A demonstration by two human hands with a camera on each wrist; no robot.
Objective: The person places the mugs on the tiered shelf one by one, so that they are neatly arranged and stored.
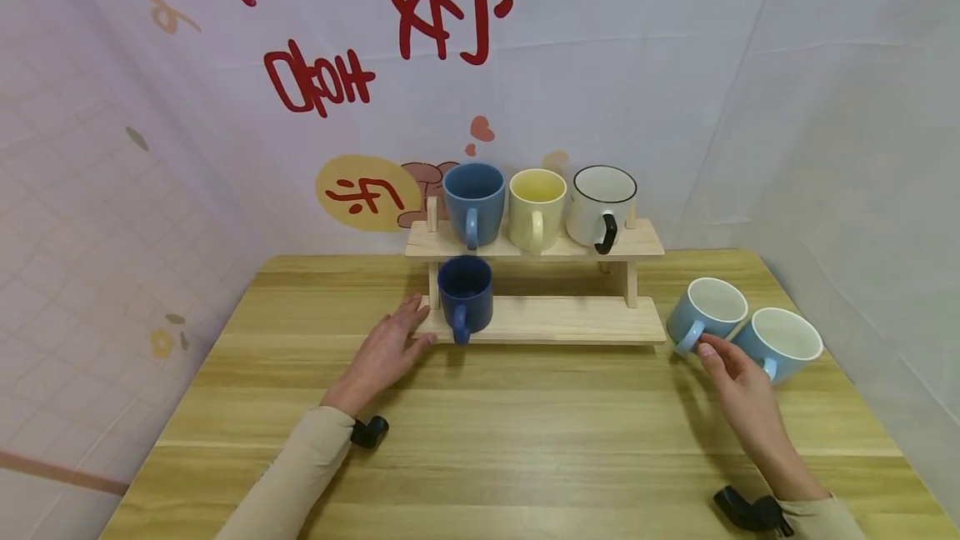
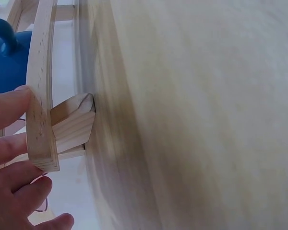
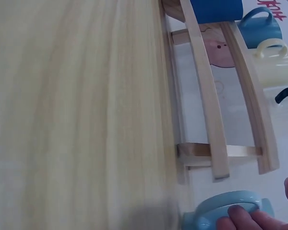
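Observation:
My left hand (image 1: pixel 384 350) rests at the left end of the lower board of a two-tier wooden shelf (image 1: pixel 555 319), thumb at its front edge and fingers spread. Close beside it on that board stands a dark blue mug (image 1: pixel 467 298), handle forward. At the right, my right hand (image 1: pixel 742 386) reaches to a light blue mug (image 1: pixel 693 319) on the table, fingertips at its handle (image 3: pixel 228 197). In the right wrist view the thumb stays apart from the handle. A second light blue mug (image 1: pixel 783 344) stands just right of it, partly behind the hand.
On the upper board stand a blue mug (image 1: pixel 476 202), a yellow mug (image 1: pixel 537 207) and a white mug (image 1: pixel 598 211) with black rim and handle. The wooden table (image 1: pixel 525 440) meets a printed white cloth (image 1: pixel 675 107) at the back and sides.

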